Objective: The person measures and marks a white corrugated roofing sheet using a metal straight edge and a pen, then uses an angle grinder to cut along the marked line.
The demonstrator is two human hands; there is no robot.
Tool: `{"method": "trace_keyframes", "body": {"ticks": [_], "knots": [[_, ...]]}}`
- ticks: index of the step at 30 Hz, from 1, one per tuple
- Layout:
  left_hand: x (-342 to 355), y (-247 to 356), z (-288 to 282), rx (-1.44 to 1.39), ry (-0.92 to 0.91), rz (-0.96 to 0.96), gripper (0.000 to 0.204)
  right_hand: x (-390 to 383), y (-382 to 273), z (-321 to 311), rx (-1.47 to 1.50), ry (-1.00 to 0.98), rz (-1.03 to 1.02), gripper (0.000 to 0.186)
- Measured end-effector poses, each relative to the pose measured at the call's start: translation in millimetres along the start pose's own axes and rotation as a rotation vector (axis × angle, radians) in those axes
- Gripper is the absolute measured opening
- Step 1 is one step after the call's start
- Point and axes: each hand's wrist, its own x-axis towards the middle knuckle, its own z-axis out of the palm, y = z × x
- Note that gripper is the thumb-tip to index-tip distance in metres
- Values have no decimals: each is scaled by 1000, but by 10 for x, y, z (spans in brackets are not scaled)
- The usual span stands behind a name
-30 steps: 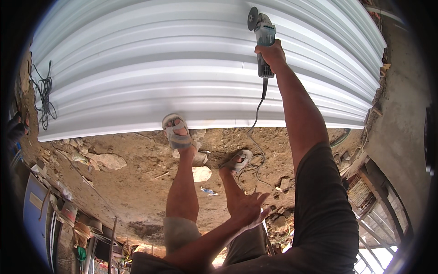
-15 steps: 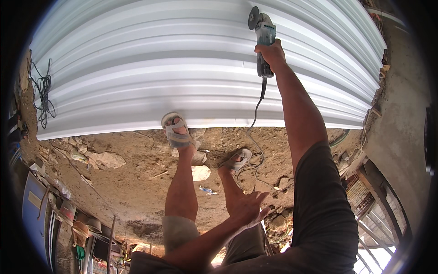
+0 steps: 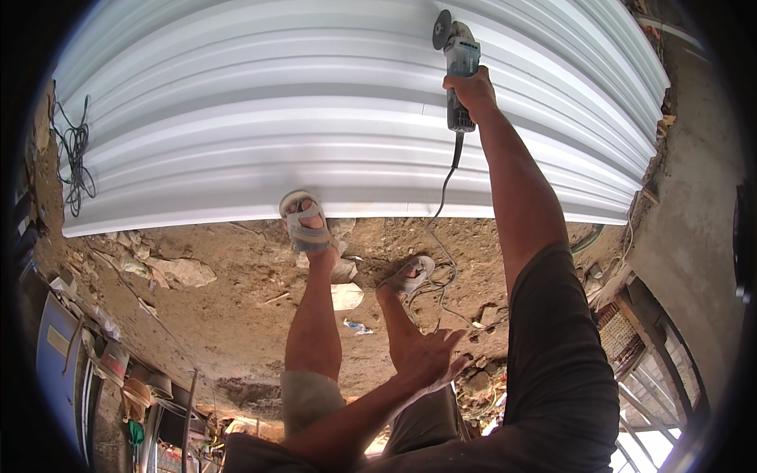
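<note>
My right hand (image 3: 475,91) is wrapped round the body of an angle grinder (image 3: 463,57), held out over the far part of a white corrugated metal sheet (image 3: 260,102). The grinder's dark disc (image 3: 442,30) points up and to the left. From its lower end a black power cord (image 3: 445,193) runs down across the sheet's near edge to the dirt. My left hand (image 3: 430,359) hovers near my bent right knee with fingers apart, holding nothing. A short dark line marks the sheet left of the grinder.
My left sandalled foot (image 3: 303,222) rests at the sheet's near edge; the other sandal (image 3: 414,276) stands on dirt beside looped cord. A coiled black cable (image 3: 73,158) lies on the sheet's left end. Rubble and scraps cover the soil (image 3: 236,315). A concrete strip (image 3: 686,181) runs along the right.
The angle grinder and my right hand have shifted very slightly right in the view. The left hand keeps its place, fingers still spread.
</note>
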Motion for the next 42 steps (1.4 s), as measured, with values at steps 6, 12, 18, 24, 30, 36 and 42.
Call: {"method": "trace_keyframes", "body": {"ticks": [6,12,18,24,30,36,42], "knots": [[11,-3,6,26,7,1,59,16,16,0,6,-8,-6,73],[22,-13,33,46,20,-11,59,2,14,21,6,-9,1,73],[43,-66,59,80,42,40,61,-10,36,21,5,-17,-3,72],[36,-43,62,97,39,12,60,-21,59,97,30,-28,-8,71],[51,-61,84,106,37,49,60,-44,148,64,5,-31,22,74],[48,-16,83,100,73,-1,58,-137,140,75,-23,-69,65,78],[46,-51,125,78,81,20,58,-185,178,84,-16,-79,77,77]]}}
